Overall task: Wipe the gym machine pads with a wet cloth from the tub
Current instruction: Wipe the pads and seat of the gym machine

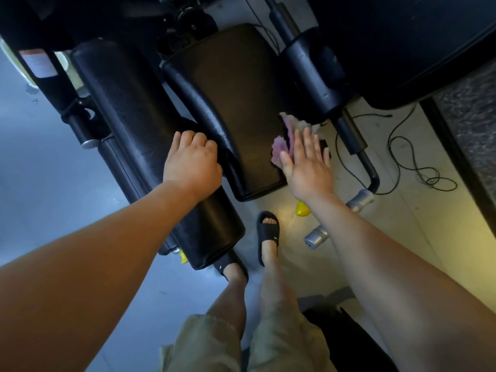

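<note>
Head view: both hands on black gym machine pads, cloth under the right.

Right hand (306, 163), fingers spread flat, presses a purple cloth (283, 142) against the right edge of the flat seat pad (230, 103); nothing clamped. Left hand (192, 159) curls closed over the long roller pad (139, 124) just beside the seat pad. Black sandals (268, 234) on the floor below; loose cable (410, 157) to the right. Tub not identifiable.

Dim, bluish light is seen; a warm glow falls on the floor (281, 210); wide-angle bending is noticed at the edges.
</note>
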Demonstrator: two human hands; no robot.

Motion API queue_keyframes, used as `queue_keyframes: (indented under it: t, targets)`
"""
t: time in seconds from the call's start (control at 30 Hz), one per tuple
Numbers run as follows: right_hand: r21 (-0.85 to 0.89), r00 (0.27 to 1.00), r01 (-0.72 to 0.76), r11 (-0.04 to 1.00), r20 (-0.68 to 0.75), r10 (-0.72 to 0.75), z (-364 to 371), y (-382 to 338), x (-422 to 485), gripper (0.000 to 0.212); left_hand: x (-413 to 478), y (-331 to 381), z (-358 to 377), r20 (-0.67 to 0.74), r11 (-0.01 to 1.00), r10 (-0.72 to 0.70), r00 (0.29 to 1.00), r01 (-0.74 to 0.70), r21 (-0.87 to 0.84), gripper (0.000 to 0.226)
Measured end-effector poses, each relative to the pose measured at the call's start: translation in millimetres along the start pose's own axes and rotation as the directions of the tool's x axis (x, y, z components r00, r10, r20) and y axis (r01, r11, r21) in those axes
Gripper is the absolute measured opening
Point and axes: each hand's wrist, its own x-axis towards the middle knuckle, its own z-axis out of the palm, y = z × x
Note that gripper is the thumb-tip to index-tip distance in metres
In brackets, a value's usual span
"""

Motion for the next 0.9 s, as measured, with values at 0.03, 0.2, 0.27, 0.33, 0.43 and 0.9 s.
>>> queue_keyframes:
  t: [0.03, 0.2, 0.27, 0.33, 0.43, 0.9]
  targets:
    - [0.045, 0.996, -0.081, 0.996, -0.018, 0.082, 1, -5, 1, 0.072, 1, 1, 1, 0.001, 1.0, 0.004, 1.0, -0.004, 0.0, 0.04]
    - [-0.008, 0.994, 0.08, 0.997, -0.079, -0.08, 15, -51, -39, 0.068, 10, 13, 5, -0.013, 0.999, 0.025, 1.0, -0.026, -0.026, 0.04]
    - [-0.037, 0.968, 0.249, 0.968, -0.005, -0.249, 18, -47, -49, 0.068, 15, 18, 6, -0.026, 0.999, -0.001, 1.0, 0.0, -0.036, 0.036]
    - [-0.088, 0.965, 0.261, 0.961, 0.002, -0.261, 15, -27, -36, 0.07, 19, 22, 6, -0.028, 0.999, -0.023, 0.999, 0.022, -0.038, 0.033]
    - [-0.036, 0.998, -0.028, 0.999, -0.062, 0.026, 6, 1, -6, 0.075, 26, 22, 6, -0.061, 0.997, -0.019, 0.998, 0.014, -0.074, 0.03]
    - [0.846, 0.573, -0.532, 0.012, 0.35, 0.741, 5, -18, 23, 0.055, 41, 29, -7, 0.113, 0.99, -0.041, 0.993, 0.056, -0.131, 0.08]
